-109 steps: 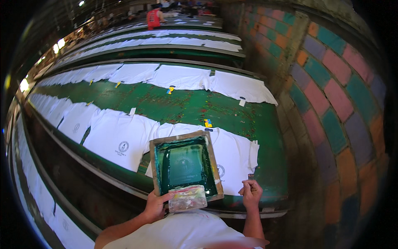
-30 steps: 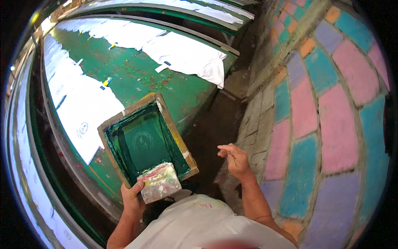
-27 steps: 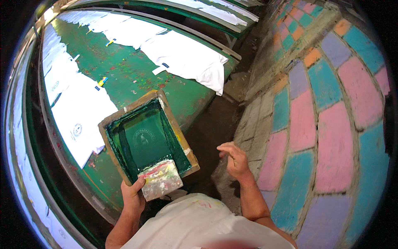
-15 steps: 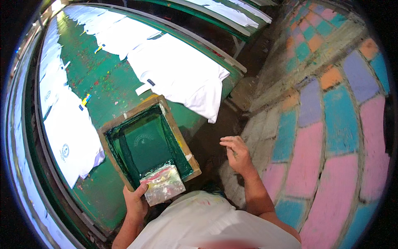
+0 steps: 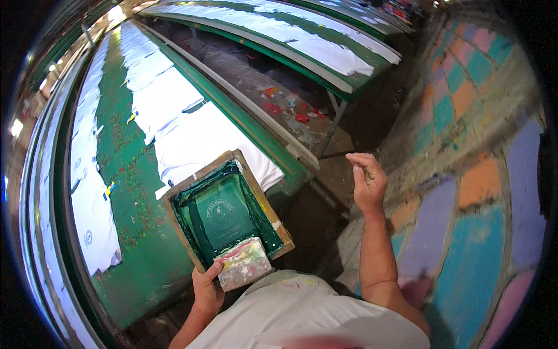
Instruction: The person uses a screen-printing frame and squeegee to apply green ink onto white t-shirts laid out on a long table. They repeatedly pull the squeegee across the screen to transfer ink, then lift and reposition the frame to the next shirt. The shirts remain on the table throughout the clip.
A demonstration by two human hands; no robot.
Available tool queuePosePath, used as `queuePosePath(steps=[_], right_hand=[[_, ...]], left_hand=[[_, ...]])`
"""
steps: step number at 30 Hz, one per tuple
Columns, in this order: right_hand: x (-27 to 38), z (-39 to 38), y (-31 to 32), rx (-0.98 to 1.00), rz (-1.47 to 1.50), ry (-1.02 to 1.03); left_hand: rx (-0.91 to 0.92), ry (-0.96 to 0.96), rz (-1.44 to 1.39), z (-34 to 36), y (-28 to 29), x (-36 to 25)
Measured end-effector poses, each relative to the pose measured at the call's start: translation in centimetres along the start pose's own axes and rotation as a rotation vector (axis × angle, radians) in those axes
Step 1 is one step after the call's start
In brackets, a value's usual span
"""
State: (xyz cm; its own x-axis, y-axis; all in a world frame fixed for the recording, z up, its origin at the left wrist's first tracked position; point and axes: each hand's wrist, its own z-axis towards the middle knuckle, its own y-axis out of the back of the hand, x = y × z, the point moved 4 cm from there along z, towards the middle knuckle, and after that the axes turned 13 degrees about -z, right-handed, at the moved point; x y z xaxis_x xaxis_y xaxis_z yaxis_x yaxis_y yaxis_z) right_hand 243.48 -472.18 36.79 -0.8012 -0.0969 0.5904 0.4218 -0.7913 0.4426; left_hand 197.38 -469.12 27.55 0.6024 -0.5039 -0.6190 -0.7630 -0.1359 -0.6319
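Observation:
My left hand (image 5: pixel 206 282) is shut on the lower left corner of a wooden screen-printing frame (image 5: pixel 279 228), with dark green mesh and a faint round design inside. A paint-stained flat block (image 5: pixel 244 270) lies across the frame's bottom, my left thumb against it. My right hand (image 5: pixel 367 180) is raised right of the frame, its fingers curled and pressed together with nothing visible in them. Beyond the frame, white T-shirts (image 5: pixel 206 139) lie in two rows on a long green table (image 5: pixel 128 291); those in the left row bear small round prints.
A second green table (image 5: pixel 340 81) with white shirts stands across a littered gap (image 5: pixel 290 110). Another long rail of white cloth (image 5: pixel 49 244) runs along the left. A block wall (image 5: pixel 471 256) painted pink, teal, orange and lilac rises close on my right.
My view has swung round along the aisle, bringing the second table further into sight. My right hand has risen up and rightward; the frame in my left hand has shifted slightly right.

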Motion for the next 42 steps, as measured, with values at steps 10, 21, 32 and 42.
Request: queuePosePath(steps=[10,21,32,42], right_hand=[[-12.2,9.6,-7.2,0.257,-0.039,0.17],[-27.3,17.1,-12.5,0.628,0.084,0.168],[-43.7,31.2,-12.8,0.787,0.204,0.155],[-37.8,34.2,-24.6,1.079,0.596,0.383]], left_hand=[[-0.04,-0.034,-0.085,10.6,-12.3,9.8],[-0.203,-0.187,-0.092,16.7,-22.3,13.7],[-0.429,-0.414,-0.391,17.2,-39.3,22.6],[-0.568,-0.55,-0.412,20.0,-44.6,25.2]])
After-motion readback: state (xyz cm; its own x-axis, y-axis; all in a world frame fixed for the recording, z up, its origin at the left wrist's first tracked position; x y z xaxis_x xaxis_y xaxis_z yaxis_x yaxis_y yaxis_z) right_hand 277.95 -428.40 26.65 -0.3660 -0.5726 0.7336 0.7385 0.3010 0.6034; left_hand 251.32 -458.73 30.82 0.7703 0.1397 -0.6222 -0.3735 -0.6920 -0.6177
